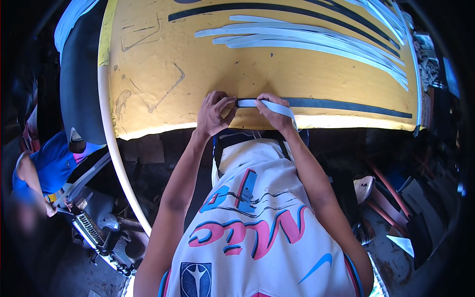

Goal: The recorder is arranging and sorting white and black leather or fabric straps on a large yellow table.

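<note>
My left hand (215, 110) rests on the yellow work surface (148, 44), fingers bent and apart, index fingertip at the left end of a dark strip (346, 105). My right hand (269, 111) is closed on a white strip (246, 103), which lies over the dark strip's left part and loops down past my fingers. The dark strip runs on to the right along the near edge. Farther back lie several loose white strips (302, 40) and long dark strips (208, 10).
A pale curved pipe (111, 148) borders the left side, beside a black sheet (79, 89). A co-worker in blue (44, 163) works at machinery (94, 237) lower left. Assorted boards and rods (396, 208) stand below the surface at right.
</note>
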Tool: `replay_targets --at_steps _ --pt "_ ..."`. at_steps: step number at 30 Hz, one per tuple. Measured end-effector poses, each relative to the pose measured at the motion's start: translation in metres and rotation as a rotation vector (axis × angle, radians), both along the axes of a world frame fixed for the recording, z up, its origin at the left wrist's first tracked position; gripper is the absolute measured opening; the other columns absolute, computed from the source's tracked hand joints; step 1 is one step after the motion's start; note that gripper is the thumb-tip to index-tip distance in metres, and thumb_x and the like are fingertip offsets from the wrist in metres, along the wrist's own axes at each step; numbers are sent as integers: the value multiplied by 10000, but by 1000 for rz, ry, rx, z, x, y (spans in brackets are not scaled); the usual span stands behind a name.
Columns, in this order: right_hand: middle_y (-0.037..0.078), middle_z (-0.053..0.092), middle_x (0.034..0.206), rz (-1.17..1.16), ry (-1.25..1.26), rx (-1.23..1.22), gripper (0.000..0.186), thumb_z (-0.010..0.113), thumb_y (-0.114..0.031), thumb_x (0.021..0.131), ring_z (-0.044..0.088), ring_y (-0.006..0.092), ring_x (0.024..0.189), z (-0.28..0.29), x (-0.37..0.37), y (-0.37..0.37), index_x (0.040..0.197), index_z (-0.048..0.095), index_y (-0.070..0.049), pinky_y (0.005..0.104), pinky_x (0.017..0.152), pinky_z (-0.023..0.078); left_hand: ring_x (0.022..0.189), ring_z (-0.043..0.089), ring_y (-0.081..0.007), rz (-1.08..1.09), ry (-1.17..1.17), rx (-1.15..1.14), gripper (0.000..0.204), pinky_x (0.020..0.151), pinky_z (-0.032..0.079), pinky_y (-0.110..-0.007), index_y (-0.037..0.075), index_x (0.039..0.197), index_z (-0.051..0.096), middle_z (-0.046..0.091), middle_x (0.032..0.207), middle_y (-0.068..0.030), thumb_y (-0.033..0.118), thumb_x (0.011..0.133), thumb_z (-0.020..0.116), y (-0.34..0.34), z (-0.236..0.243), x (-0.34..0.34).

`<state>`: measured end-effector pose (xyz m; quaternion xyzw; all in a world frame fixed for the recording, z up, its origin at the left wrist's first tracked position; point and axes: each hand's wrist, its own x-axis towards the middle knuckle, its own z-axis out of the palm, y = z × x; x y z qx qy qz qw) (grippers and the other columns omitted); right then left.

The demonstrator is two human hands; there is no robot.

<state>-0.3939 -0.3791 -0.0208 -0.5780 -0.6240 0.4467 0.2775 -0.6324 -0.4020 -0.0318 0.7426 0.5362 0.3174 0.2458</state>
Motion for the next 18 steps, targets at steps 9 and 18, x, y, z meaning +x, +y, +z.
replay_targets --at_steps 9,18 --pt "105 727 827 36 -21 24 167 736 -214 885 731 236 741 -1 2 0 940 700 -61 329 694 551 991 598 -315 -3 14 -20 348 885 490 -412 114 1100 714 605 1036 -103 175 766 788 0 -1 -1" --pt "104 721 810 44 -7 20 180 724 -229 891 726 245 733 -1 3 1 947 695 -60 331 696 546 992 599 -313 -2 3 -15 336 887 488 -416 114 1093 715 602 1029 -100 181 771 782 0 0 -1"
